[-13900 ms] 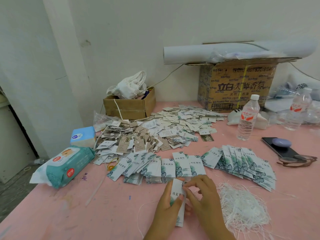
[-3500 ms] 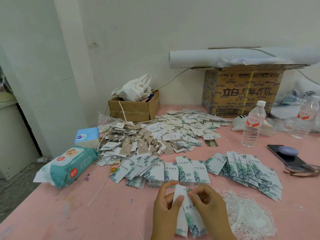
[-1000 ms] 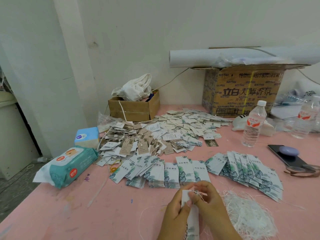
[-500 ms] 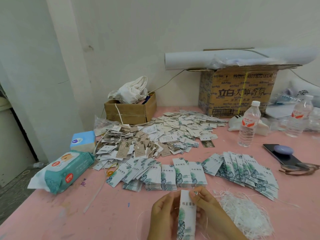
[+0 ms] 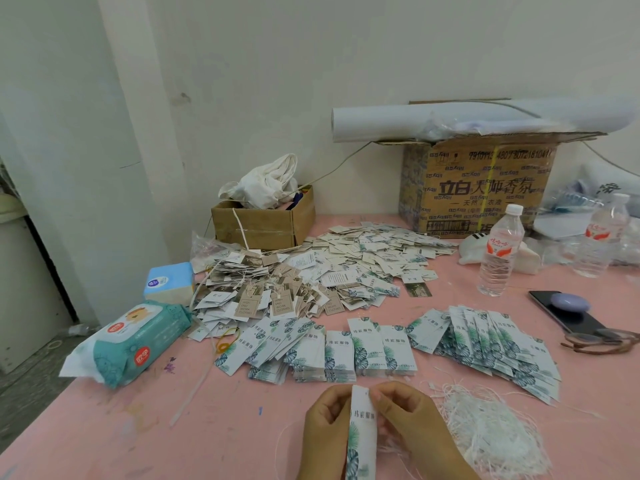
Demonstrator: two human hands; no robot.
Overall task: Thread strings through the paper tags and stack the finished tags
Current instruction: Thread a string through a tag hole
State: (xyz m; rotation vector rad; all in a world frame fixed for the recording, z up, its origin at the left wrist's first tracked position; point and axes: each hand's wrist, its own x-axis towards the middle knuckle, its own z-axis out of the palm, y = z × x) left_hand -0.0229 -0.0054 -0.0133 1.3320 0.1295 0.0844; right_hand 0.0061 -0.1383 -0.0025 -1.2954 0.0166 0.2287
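Note:
A long white paper tag (image 5: 362, 434) with green leaf print stands upright at the near table edge, held between both hands. My left hand (image 5: 327, 431) grips its left side and my right hand (image 5: 412, 422) pinches its top corner. A thin white string (image 5: 280, 445) curves away from the hands at their left. A tangled heap of white strings (image 5: 491, 434) lies just right of my right hand. Rows of leaf-print tags (image 5: 353, 351) lie fanned out beyond the hands, with another fan (image 5: 491, 344) to the right.
A big pile of small tags (image 5: 311, 271) fills the middle of the pink table (image 5: 207, 427). Wet wipes (image 5: 138, 344) and a blue tissue pack (image 5: 169, 282) lie at left, two cardboard boxes (image 5: 478, 188) at the back, water bottles (image 5: 498, 251), phone (image 5: 568, 313) and glasses (image 5: 602, 341) at right.
The tag has turned from its blank back to its printed face and stands upright between the hands. The right hand's fingers moved up to its top corner.

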